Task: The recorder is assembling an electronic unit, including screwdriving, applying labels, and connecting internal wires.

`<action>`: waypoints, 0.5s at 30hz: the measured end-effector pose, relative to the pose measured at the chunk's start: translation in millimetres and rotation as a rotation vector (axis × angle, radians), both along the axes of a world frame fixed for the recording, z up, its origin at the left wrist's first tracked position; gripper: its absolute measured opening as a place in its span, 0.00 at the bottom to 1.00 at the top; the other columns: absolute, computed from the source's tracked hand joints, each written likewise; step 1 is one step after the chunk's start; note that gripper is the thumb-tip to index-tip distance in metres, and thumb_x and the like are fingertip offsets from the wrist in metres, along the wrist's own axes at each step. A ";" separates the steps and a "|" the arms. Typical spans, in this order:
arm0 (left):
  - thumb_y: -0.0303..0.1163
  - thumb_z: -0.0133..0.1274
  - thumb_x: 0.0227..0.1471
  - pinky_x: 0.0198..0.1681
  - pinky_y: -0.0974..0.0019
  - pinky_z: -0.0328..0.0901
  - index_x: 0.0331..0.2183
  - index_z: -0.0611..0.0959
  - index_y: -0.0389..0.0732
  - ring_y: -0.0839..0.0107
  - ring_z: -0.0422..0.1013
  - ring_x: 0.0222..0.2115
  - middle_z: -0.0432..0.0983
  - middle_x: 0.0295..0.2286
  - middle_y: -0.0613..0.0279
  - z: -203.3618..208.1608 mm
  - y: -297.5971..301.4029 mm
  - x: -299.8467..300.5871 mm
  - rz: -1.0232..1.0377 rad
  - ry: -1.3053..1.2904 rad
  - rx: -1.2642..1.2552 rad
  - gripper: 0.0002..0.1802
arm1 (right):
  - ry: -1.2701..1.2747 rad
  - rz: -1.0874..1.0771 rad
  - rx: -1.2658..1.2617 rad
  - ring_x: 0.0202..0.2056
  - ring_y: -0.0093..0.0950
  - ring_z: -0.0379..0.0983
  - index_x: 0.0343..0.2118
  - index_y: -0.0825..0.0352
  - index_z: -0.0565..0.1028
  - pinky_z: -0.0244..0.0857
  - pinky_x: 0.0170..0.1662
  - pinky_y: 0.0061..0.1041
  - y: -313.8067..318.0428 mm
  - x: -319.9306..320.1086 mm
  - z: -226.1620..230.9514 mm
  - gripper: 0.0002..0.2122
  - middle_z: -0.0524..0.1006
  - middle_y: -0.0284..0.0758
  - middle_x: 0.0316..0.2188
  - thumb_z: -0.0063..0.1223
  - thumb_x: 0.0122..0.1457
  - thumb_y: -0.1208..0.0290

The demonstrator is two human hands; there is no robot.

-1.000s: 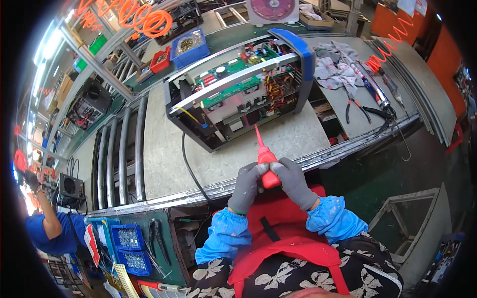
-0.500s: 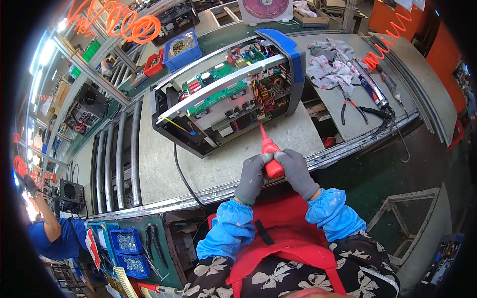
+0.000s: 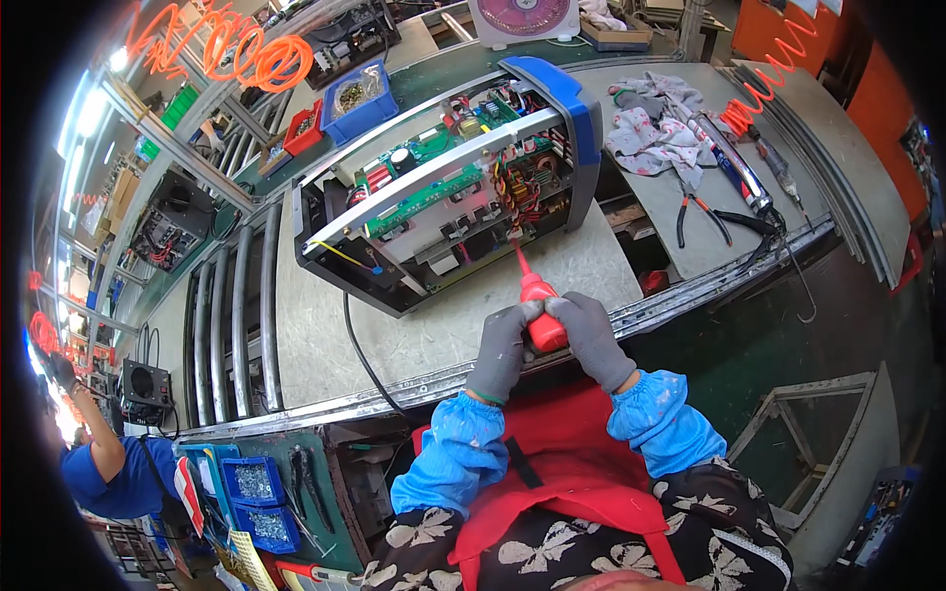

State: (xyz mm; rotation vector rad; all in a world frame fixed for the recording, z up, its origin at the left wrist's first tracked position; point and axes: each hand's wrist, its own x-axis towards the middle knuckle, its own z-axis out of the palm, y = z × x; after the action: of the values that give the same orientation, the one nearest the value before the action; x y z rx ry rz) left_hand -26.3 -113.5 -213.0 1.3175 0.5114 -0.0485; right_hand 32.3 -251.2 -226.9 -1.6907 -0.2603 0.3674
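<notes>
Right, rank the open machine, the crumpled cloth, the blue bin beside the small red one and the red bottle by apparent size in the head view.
1. Open machine, by far
2. Crumpled cloth
3. Blue bin
4. Red bottle, partly covered

The last two are unsure in real size: the bin stands farther off.
</notes>
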 end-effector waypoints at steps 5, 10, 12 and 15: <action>0.49 0.51 0.54 0.17 0.74 0.58 0.28 0.81 0.39 0.80 0.64 0.15 0.71 0.19 0.68 4.9 -3.4 5.0 -0.029 0.006 0.022 0.21 | 0.006 -0.026 0.070 0.24 0.29 0.69 0.24 0.73 0.73 0.62 0.31 0.32 -3.5 3.7 -4.8 0.18 0.71 0.42 0.19 0.49 0.59 0.58; 0.48 0.51 0.54 0.17 0.75 0.57 0.28 0.81 0.39 0.80 0.63 0.15 0.71 0.19 0.69 6.8 -7.1 9.4 -0.015 0.035 0.023 0.21 | 0.024 -0.046 0.070 0.24 0.29 0.68 0.24 0.73 0.74 0.63 0.32 0.32 -5.7 6.0 -1.2 0.18 0.71 0.41 0.19 0.49 0.59 0.59; 0.48 0.51 0.54 0.17 0.75 0.57 0.28 0.81 0.39 0.81 0.63 0.15 0.71 0.19 0.69 2.2 -8.6 11.0 0.001 0.024 0.004 0.20 | 0.025 -0.052 0.070 0.24 0.29 0.68 0.24 0.73 0.74 0.63 0.32 0.32 -6.2 6.6 -1.7 0.18 0.71 0.41 0.19 0.49 0.58 0.59; 0.48 0.51 0.53 0.17 0.75 0.56 0.27 0.81 0.40 0.81 0.62 0.14 0.70 0.19 0.69 4.0 -9.5 8.5 0.017 0.021 -0.019 0.20 | 0.038 -0.042 0.066 0.25 0.29 0.70 0.24 0.73 0.74 0.63 0.32 0.32 -5.5 6.4 -3.1 0.18 0.72 0.41 0.19 0.49 0.58 0.59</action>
State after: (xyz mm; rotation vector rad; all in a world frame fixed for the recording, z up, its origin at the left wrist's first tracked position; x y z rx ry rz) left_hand -17.8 -123.1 -209.0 1.2948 0.5385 -0.0526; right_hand 38.7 -256.8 -230.0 -1.6205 -0.2059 0.3557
